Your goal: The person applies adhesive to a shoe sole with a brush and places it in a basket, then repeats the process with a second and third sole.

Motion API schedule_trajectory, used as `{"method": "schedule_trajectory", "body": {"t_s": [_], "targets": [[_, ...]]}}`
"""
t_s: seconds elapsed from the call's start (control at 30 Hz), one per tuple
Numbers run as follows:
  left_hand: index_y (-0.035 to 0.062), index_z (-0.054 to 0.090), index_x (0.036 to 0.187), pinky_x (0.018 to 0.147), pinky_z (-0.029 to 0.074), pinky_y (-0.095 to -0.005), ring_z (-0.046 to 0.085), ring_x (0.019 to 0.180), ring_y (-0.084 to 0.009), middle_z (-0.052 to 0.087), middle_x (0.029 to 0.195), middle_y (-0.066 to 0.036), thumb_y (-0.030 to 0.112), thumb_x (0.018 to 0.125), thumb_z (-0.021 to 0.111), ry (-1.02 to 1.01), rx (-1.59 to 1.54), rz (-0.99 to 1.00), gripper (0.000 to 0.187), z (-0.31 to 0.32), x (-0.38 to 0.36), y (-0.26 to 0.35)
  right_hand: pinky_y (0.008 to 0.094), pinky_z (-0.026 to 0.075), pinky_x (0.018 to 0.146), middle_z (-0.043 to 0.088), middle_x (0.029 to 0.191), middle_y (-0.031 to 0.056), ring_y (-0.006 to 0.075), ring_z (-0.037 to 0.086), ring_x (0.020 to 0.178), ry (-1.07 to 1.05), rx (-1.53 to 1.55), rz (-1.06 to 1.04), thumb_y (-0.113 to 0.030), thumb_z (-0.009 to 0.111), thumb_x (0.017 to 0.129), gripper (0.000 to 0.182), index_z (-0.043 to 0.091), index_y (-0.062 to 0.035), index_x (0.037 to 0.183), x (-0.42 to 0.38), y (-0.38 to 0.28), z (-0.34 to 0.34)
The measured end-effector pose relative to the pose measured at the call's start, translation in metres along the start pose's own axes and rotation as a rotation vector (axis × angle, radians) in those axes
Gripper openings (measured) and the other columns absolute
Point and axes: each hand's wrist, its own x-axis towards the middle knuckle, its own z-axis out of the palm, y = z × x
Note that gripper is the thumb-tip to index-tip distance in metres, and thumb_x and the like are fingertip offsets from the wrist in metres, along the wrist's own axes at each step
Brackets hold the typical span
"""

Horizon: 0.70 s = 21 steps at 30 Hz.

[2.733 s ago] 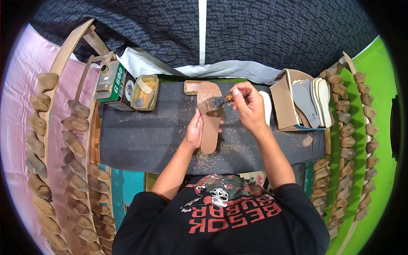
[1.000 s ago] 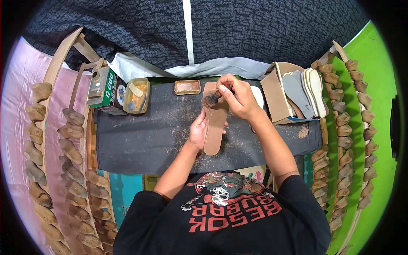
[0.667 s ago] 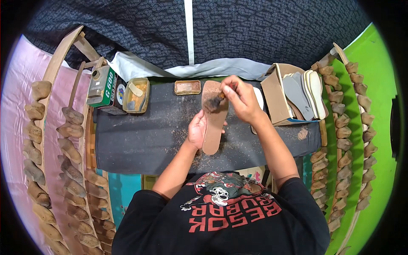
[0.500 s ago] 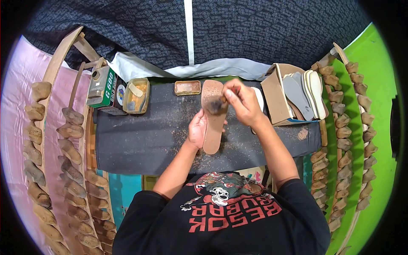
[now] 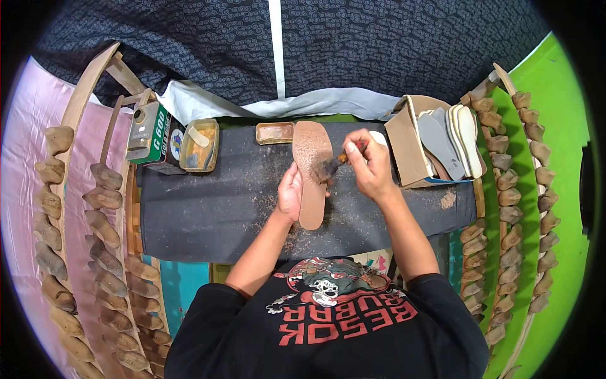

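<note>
My left hand [image 5: 290, 194] is closed on the left edge of a brown shoe sole [image 5: 312, 205], held above the table with its wider end pointing away from me. Fine crumbs speckle the upper part of the sole. A small brush [image 5: 327, 168] with dark bristles and an orange-brown handle touches the sole's right edge near its middle. Gripping that handle is my right hand [image 5: 371, 165], just right of the sole. Behind the right hand a white piece [image 5: 378, 137] shows only in part.
Brown crumbs lie over the dark table cloth [image 5: 189, 215]. At the back left stand a green metal can [image 5: 148, 136] and a tub [image 5: 202, 145]; a small tray [image 5: 275, 132] sits behind the sole. A cardboard box [image 5: 404, 142] holds several soles. Racks of wooden shoe lasts [image 5: 104, 199] flank both sides.
My right hand has moved right and slightly down with the brush, from the sole's upper middle to its right edge. The left hand keeps hold of the sole, which has shifted slightly left.
</note>
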Motion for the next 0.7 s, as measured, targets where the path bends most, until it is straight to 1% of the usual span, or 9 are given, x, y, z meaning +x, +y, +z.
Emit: {"method": "schedule_trajectory", "body": {"t_s": [0.17, 0.23, 0.27, 0.33, 0.37, 0.5, 0.57, 0.63, 0.7], "targets": [[0.0057, 0.048, 0.141, 0.074, 0.061, -0.0427, 0.068, 0.097, -0.0324, 0.064, 0.125, -0.015, 0.048, 0.105, 0.029, 0.044, 0.018, 0.014, 0.058, -0.002, 0.0, 0.003, 0.0252, 0.039, 0.054, 0.054, 0.068, -0.0002, 0.0058, 0.047, 0.06, 0.134, -0.013, 0.001, -0.01, 0.055, 0.101, 0.011, 0.058, -0.0015, 0.094, -0.004, 0.014, -0.009], [0.0057, 0.048, 0.14, 0.073, 0.061, -0.0421, 0.068, 0.096, -0.032, 0.064, 0.125, -0.016, 0.048, 0.105, 0.029, 0.028, 0.057, 0.01, 0.058, -0.002, 0.001, 0.001, 0.0211, 0.045, 0.059, 0.058, 0.084, 0.001, 0.0046, 0.05, 0.067, 0.107, -0.045, 0.037, -0.013, 0.052, 0.104, 0.015, 0.059, -0.0013, 0.098, -0.003, 0.018, -0.015], [0.0061, 0.048, 0.14, 0.073, 0.061, -0.0414, 0.068, 0.096, -0.0311, 0.064, 0.124, -0.015, 0.049, 0.105, 0.029, 0.015, 0.065, 0.011, 0.059, -0.002, 0.001, 0.0, 0.0211, 0.045, 0.059, 0.058, 0.084, 0.001, 0.0046, 0.05, 0.067, 0.11, -0.046, 0.036, -0.013, 0.052, 0.104, 0.015, 0.059, -0.0013, 0.098, -0.004, 0.019, -0.013], [0.0066, 0.048, 0.14, 0.074, 0.06, -0.0407, 0.068, 0.096, -0.0301, 0.064, 0.123, -0.015, 0.051, 0.105, 0.028, 0.004, 0.074, 0.009, 0.06, -0.001, 0.002, -0.002, 0.0241, 0.04, 0.055, 0.054, 0.069, -0.0003, 0.0053, 0.048, 0.06, 0.168, 0.058, 0.05, -0.009, 0.054, 0.102, 0.011, 0.057, -0.0015, 0.095, -0.005, 0.009, -0.005], [0.0064, 0.049, 0.14, 0.074, 0.06, -0.0405, 0.068, 0.095, -0.0302, 0.065, 0.122, -0.015, 0.051, 0.105, 0.028, 0.0, 0.069, 0.005, 0.06, -0.001, 0.002, -0.002, 0.0241, 0.04, 0.055, 0.054, 0.069, -0.0003, 0.0053, 0.048, 0.06, 0.17, 0.06, 0.051, -0.009, 0.054, 0.102, 0.011, 0.057, -0.0015, 0.095, -0.006, 0.01, -0.004], [0.0058, 0.049, 0.139, 0.073, 0.06, -0.0403, 0.068, 0.095, -0.0302, 0.065, 0.121, -0.015, 0.051, 0.105, 0.028, -0.011, 0.093, -0.001, 0.06, -0.006, 0.0, -0.001, 0.024, 0.041, 0.055, 0.055, 0.07, 0.0, 0.005, 0.049, 0.061, 0.205, 0.021, 0.026, -0.009, 0.055, 0.101, 0.01, 0.057, -0.0015, 0.095, -0.007, 0.015, -0.008], [0.0058, 0.049, 0.139, 0.073, 0.06, -0.0402, 0.068, 0.095, -0.0302, 0.065, 0.12, -0.015, 0.051, 0.105, 0.028, 0.0, 0.093, 0.012, 0.06, -0.007, -0.002, -0.004, 0.0239, 0.041, 0.056, 0.056, 0.072, 0.0006, 0.0049, 0.049, 0.062, 0.261, -0.125, -0.064, -0.009, 0.055, 0.101, 0.01, 0.057, -0.0011, 0.095, -0.006, 0.021, -0.015], [0.0058, 0.049, 0.139, 0.073, 0.06, -0.0401, 0.068, 0.095, -0.0302, 0.065, 0.12, -0.015, 0.051, 0.105, 0.028, 0.01, 0.094, 0.025, 0.061, -0.008, -0.001, -0.005, 0.0239, 0.041, 0.056, 0.057, 0.075, 0.0012, 0.005, 0.049, 0.064, 0.274, -0.065, -0.005, -0.009, 0.055, 0.102, 0.01, 0.058, -0.001, 0.096, -0.01, 0.024, -0.017], [0.0056, 0.049, 0.139, 0.073, 0.06, -0.0403, 0.068, 0.095, -0.0303, 0.065, 0.12, -0.015, 0.051, 0.105, 0.029, -0.012, 0.067, 0.024, 0.061, -0.008, -0.001, -0.005, 0.0207, 0.043, 0.058, 0.058, 0.084, 0.0004, 0.0041, 0.049, 0.064, 0.275, 0.066, 0.011, -0.011, 0.052, 0.104, 0.009, 0.057, -0.0028, 0.103, -0.015, 0.022, -0.013]]}}
